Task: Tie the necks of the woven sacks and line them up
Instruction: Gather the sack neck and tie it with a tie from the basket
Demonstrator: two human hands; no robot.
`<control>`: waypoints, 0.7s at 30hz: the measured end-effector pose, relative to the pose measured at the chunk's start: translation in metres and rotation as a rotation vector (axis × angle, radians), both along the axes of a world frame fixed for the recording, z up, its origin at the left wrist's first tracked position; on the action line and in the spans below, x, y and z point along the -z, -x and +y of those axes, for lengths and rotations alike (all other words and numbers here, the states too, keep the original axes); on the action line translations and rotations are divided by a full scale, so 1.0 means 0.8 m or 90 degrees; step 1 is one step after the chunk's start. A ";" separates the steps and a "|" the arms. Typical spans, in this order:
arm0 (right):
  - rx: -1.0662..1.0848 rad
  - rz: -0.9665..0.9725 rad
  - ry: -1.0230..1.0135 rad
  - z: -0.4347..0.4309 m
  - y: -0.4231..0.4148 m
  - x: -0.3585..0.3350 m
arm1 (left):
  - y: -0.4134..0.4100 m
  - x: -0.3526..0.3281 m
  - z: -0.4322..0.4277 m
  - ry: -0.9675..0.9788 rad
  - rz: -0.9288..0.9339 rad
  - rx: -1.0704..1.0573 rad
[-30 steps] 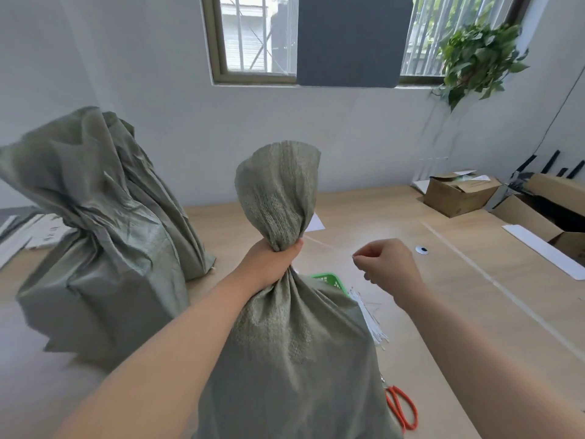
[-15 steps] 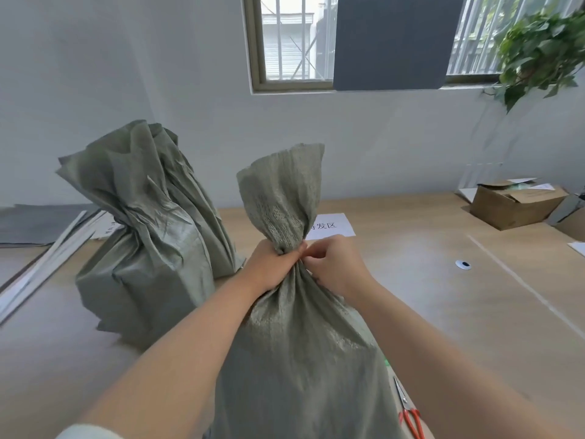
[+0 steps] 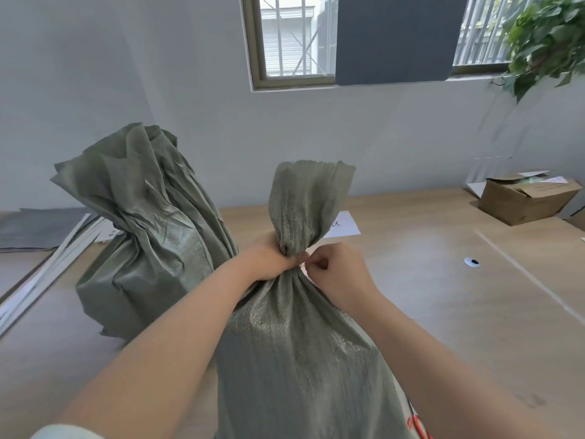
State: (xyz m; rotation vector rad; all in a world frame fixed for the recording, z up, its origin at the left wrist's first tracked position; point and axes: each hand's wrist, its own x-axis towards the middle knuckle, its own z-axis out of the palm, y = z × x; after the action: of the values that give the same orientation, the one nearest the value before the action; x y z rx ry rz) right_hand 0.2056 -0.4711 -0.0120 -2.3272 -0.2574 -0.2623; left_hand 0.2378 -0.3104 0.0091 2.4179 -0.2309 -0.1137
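Observation:
A grey-green woven sack (image 3: 304, 359) stands upright right in front of me on the wooden table (image 3: 443, 312). My left hand (image 3: 269, 258) grips its bunched neck, with the loose top fanning out above my fist. My right hand (image 3: 335, 274) is curled at the right side of the neck, fingertips pinched together against it; the tie itself is too thin to make out. A second sack (image 3: 145, 236) of the same cloth stands behind and to the left, its neck gathered and its top flopped open.
A white paper label (image 3: 343, 224) lies behind the near sack. Red scissors (image 3: 418, 424) peek out at the sack's lower right. An open cardboard box (image 3: 525, 198) sits at the far right, white strips (image 3: 47, 267) and a grey sheet at the left edge.
My right hand came from the open air at the right over to the sack's neck and now pinches beside my left fist. The camera view has swung to the left.

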 end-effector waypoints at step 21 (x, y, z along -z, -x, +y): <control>0.041 -0.022 -0.093 0.010 0.022 0.020 | -0.019 -0.034 -0.011 -0.386 0.180 0.134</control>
State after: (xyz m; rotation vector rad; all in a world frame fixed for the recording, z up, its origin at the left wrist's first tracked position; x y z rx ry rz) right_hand 0.1879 -0.4634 -0.0283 -2.1899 -0.1753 -0.3422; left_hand 0.2527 -0.3191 0.0365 2.9219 -0.3592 -0.7053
